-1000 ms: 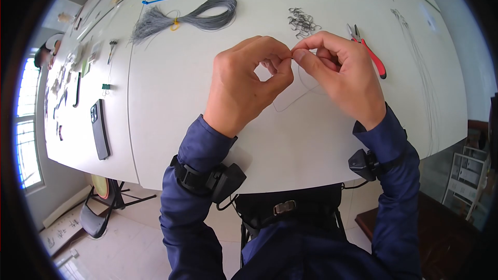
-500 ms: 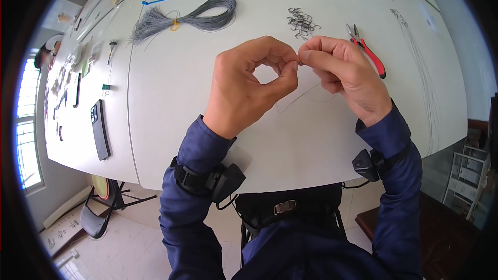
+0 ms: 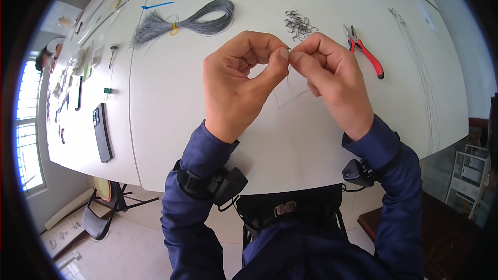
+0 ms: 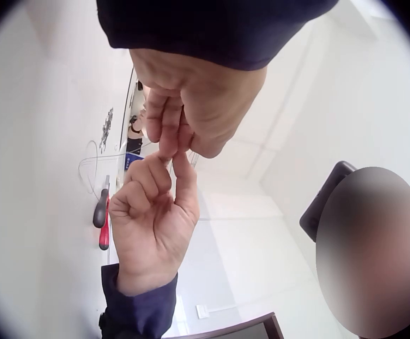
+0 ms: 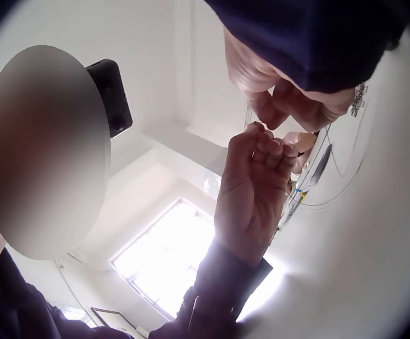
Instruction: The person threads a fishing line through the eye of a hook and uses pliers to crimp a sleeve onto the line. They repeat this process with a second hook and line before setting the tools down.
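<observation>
Both hands meet over the table in the head view, fingertips nearly touching. The left hand [image 3: 244, 80] pinches a tiny dark piece between thumb and forefinger; its kind is hidden by the fingers. Close beside it, the right hand [image 3: 334, 80] pinches the end of a thin grey line with thumb and forefinger, its other fingers curled in. A loop of this line [image 3: 293, 102] hangs below the fingertips. Just beyond the hands lies a pile of small dark fishing hooks [image 3: 299, 25]. Red-handled pliers [image 3: 371, 62] lie right of the right hand, jaws pointing away.
A bundle of grey line [image 3: 220, 19] tied with a yellow band lies back left, near a blue cable tie [image 3: 158, 5]. Long thin strands [image 3: 421, 72] stretch along the right side. A phone [image 3: 102, 135] and a green binder clip [image 3: 108, 91] lie on the left.
The two hands have shifted slightly left, still meeting at the fingertips. The right hand's fingers dipped and turned, then came up again; the loop of line has swung with them.
</observation>
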The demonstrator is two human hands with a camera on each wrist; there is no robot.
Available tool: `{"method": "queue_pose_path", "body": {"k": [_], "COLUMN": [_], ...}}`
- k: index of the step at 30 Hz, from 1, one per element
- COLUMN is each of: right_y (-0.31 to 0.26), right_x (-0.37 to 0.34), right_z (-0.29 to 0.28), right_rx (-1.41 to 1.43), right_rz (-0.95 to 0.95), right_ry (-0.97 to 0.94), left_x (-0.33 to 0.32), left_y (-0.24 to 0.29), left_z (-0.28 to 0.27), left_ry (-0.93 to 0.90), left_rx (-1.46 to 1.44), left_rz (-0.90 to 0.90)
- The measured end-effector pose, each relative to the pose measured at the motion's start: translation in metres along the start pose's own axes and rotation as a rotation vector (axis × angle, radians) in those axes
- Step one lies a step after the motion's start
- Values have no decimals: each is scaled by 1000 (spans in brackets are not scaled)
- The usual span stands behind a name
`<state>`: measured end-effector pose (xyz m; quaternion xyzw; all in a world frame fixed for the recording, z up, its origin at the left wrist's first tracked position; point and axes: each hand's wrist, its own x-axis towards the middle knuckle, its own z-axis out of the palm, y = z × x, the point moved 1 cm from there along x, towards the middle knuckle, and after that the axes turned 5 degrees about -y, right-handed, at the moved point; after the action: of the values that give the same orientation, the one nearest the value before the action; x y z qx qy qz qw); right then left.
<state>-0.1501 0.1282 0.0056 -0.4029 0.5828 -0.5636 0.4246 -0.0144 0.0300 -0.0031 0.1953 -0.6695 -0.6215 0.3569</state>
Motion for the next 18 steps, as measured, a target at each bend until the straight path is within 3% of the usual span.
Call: {"method": "queue_pose_path", "body": {"k": [2, 5, 8, 14, 18], "right_y": [0, 7, 5, -8, -10], "right_x": [-1, -1, -2, -1, 7], "right_z": [3, 10, 10, 3, -9], "right_rx": [-321, -739, -942, -967, -771], "right_rz": [-127, -479, -589, -692, -561], "right_ry": [64, 146, 161, 227, 171], "left_x": [1, 3, 5, 5, 3], "left_y": [-3, -8, -12, -12, -14], "left_z": [0, -1, -3, -4, -1], "left_ry": [44, 96, 100, -15, -95], "left_rx": [68, 200, 352, 536, 541], "left_rz": [45, 111, 148, 205, 189]}}
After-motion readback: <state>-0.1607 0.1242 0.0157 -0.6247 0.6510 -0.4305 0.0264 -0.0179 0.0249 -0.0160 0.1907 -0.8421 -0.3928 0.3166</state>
